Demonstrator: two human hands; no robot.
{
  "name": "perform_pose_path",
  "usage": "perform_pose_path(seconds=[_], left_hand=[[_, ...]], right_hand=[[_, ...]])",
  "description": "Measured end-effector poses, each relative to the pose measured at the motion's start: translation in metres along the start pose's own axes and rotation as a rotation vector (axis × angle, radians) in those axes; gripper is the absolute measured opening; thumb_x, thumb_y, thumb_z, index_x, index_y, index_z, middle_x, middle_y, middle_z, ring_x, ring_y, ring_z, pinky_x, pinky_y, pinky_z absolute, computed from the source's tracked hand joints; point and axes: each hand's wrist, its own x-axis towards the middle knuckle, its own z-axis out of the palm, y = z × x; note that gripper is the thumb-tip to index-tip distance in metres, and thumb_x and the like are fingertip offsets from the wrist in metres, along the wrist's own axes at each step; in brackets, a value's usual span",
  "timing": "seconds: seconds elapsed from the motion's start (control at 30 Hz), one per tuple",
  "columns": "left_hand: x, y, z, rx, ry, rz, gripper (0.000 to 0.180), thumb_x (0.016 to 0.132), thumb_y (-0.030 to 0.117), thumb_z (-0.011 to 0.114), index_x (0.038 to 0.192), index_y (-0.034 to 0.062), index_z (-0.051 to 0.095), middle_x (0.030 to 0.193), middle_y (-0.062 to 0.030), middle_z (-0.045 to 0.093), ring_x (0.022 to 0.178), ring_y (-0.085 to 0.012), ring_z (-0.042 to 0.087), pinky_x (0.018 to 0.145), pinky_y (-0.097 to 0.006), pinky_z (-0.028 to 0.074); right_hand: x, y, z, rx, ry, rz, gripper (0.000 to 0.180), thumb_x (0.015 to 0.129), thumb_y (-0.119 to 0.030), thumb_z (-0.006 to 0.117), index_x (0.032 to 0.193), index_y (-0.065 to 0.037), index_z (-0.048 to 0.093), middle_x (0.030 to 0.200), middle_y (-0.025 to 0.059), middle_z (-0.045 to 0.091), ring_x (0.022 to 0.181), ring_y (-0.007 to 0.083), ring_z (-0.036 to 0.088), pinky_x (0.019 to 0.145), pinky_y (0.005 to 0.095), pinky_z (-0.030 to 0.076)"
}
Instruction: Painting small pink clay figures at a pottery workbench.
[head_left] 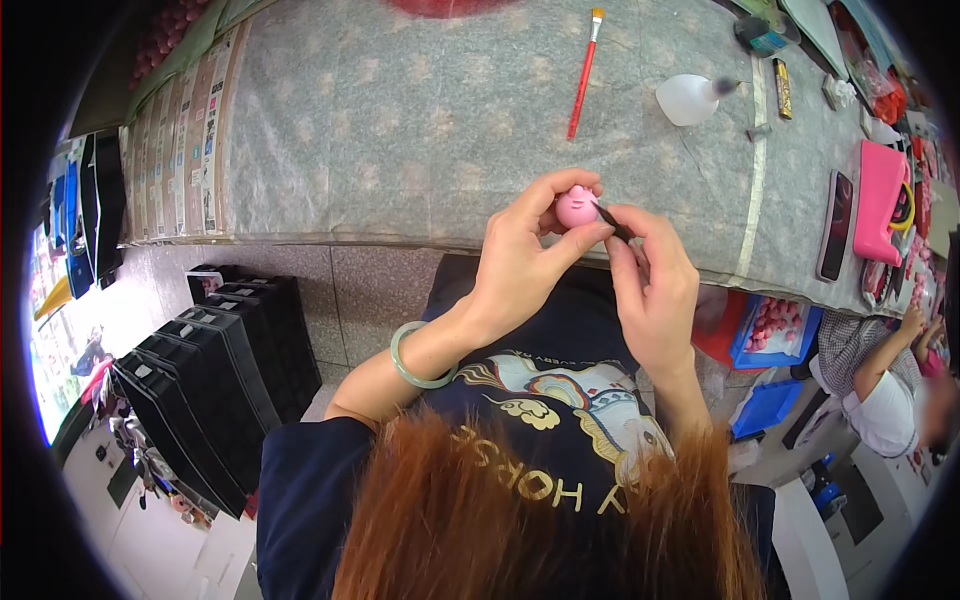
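Between the thumb and fingers of my left hand (528, 243) is a small round pink figurine (576, 207) with raised details on its top. My right hand (655, 280) pinches a thin dark tool (612, 222), whose tip meets the figurine's right side; whether it is a brush or a blade I cannot tell. Both hands are close together over the near edge of the cloth-covered table (400, 130). A pale green bangle circles my left wrist.
On the table lie a red-handled brush (582, 85), a white squeeze bottle (688, 100), a phone (836, 225) and a pink tape dispenser (880, 205). Black crates (215, 370) stand lower left. Blue trays (775, 335), one holding pink pieces, are at right, near another person (880, 390).
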Motion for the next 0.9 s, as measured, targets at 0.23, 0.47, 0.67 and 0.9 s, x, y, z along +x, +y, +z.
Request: perform_pose_path(seconds=[0.23,0.47,0.67,0.9], left_hand=[[0.002,-0.007,0.001,0.006,0.063,0.056,0.035,0.076,0.003,0.064,0.108,0.002,0.052,0.098,-0.006,0.058,0.084,-0.0099,0.057,0.074,-0.025,0.048],[0.003,-0.004,0.001,0.011,0.062,0.027,0.035,0.077,0.001,0.062,0.11,0.001,0.05,0.102,-0.007,0.057,0.088,-0.011,0.055,0.078,-0.025,0.047],[0.003,-0.001,-0.003,-0.012,0.0,-0.041,0.036,0.079,-0.002,0.059,0.113,-0.0002,0.048,0.109,-0.0081,0.054,0.095,-0.0122,0.053,0.083,-0.025,0.046],[0.004,0.004,-0.003,-0.083,-0.007,0.027,0.035,0.081,0.001,0.057,0.115,0.0007,0.046,0.113,-0.0079,0.05,0.093,-0.0117,0.054,0.084,-0.026,0.045]], right_hand=[[0.001,-0.001,0.003,-0.077,0.029,0.01,0.024,0.079,0.006,0.052,0.102,-0.002,0.055,0.085,0.0084,0.056,0.07,0.0128,0.054,0.057,0.0216,0.042],[0.003,0.0,-0.002,-0.025,-0.035,0.03,0.024,0.079,0.005,0.052,0.102,-0.001,0.055,0.087,0.008,0.057,0.069,0.0118,0.054,0.056,0.0212,0.042],[0.005,0.003,-0.007,-0.005,-0.11,0.008,0.023,0.079,0.005,0.052,0.102,0.0,0.054,0.086,0.0073,0.057,0.067,0.009,0.053,0.055,0.0206,0.041],[0.003,0.003,-0.003,0.067,0.044,0.086,0.021,0.081,0.003,0.052,0.102,0.0,0.055,0.084,0.004,0.055,0.06,0.0061,0.049,0.053,0.0194,0.041]])
